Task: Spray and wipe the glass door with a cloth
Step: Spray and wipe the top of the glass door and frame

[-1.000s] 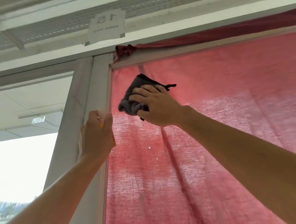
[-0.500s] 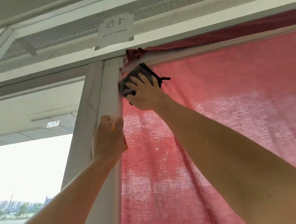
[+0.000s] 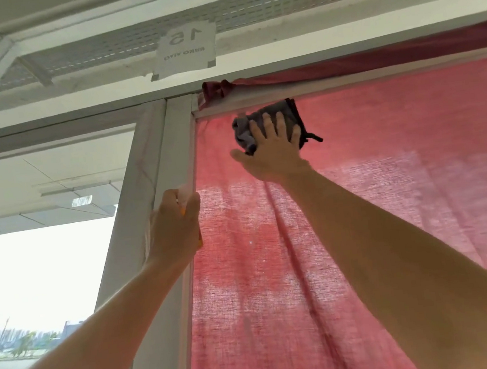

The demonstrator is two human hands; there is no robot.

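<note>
Right hand (image 3: 272, 154), flat open grip, presses soft limp grey cloth (image 3: 271, 118) against the glass door (image 3: 388, 199) just under the top frame (image 3: 345, 82); left hand (image 3: 174, 227) grips a spray bottle (image 3: 183, 210), mostly hidden.

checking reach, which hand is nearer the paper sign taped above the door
The right hand. It presses the grey cloth on the glass just under the top frame, below and right of the paper sign. The left hand grips something lower down by the door frame's upright.

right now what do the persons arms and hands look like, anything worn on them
Both arms are bare as far as the frame shows: no sleeves, gloves, watch or bands are visible. The left hand and right hand show no rings that I can make out. The upper arms lie outside the view.
</note>
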